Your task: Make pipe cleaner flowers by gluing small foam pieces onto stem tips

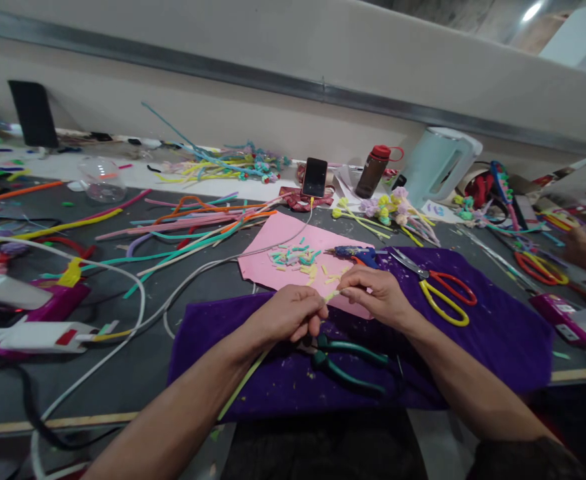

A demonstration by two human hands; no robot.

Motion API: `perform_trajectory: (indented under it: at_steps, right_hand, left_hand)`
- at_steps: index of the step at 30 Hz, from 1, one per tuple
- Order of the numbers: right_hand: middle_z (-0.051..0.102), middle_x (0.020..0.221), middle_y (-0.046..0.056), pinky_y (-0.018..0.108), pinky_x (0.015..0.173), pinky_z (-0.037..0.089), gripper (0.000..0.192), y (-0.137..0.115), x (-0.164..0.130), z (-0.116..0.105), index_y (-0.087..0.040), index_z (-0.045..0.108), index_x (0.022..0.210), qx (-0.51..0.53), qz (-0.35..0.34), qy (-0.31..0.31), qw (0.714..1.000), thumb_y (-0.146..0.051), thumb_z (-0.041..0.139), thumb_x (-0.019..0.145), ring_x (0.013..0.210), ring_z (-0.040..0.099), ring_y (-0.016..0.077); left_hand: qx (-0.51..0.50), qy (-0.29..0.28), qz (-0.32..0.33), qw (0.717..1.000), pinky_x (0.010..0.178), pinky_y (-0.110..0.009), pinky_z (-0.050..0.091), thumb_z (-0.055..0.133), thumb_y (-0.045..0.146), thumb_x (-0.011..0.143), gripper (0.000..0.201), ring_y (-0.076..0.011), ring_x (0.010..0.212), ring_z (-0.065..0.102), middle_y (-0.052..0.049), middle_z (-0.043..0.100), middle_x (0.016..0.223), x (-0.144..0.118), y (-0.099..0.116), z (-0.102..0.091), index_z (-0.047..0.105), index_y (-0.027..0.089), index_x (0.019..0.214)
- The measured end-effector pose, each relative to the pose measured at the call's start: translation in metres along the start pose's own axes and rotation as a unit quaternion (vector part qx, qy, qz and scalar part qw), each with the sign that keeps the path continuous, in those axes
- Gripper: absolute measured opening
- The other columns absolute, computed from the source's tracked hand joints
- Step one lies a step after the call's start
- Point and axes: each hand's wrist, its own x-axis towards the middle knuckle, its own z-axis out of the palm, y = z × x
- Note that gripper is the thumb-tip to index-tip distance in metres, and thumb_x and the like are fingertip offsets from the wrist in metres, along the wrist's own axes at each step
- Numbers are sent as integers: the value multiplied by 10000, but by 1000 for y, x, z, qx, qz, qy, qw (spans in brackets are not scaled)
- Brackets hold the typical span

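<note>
Both hands, left hand (287, 313) and right hand (375, 293), pinch a yellow-green pipe cleaner (245, 380) above purple cloth (497, 340); pliers (347, 363) at 6 o'clock, scissors (443, 290) at 3.

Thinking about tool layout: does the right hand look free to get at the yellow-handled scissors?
Probably yes. The scissors lie bare on the purple cloth just beside the right hand, though its fingers pinch a yellow pipe cleaner.

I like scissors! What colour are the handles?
The scissors have one yellow handle and one red; head view shows it.
</note>
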Motion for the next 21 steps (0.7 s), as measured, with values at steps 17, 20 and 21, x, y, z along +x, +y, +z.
perform_trajectory:
  at_steps: [17, 20, 21]
  right_hand:
    - [563, 679, 21, 218, 546, 422, 149, 3, 0, 0, -161, 623, 802, 8, -3, -34, 999, -254, 516, 848, 564, 532, 96]
    - [588, 678, 24, 213, 537, 422, 144, 5, -1, 1, -165, 632, 791, -1, -10, -26, 1000, -258, 533, 838, 572, 538, 100]
    - [597, 678, 26, 213, 540, 423, 140, 5, -1, 1, -166, 635, 786, -6, -14, -23, 1000, -256, 539, 834, 581, 542, 103]
  left_hand:
    - [8, -15, 5, 1000, 323, -171, 193, 438, 258, 746, 189, -30, 274, 323, 16, 554, 474, -1, 1, 0, 552, 119, 686]
    - [8, -20, 0, 1000, 321, -167, 195, 437, 243, 747, 175, -28, 275, 323, 21, 551, 471, -1, 1, 0, 548, 120, 690]
    - [7, -20, 0, 1000, 320, -165, 194, 435, 243, 749, 175, -27, 275, 323, 22, 549, 470, -1, 2, 0, 546, 121, 690]
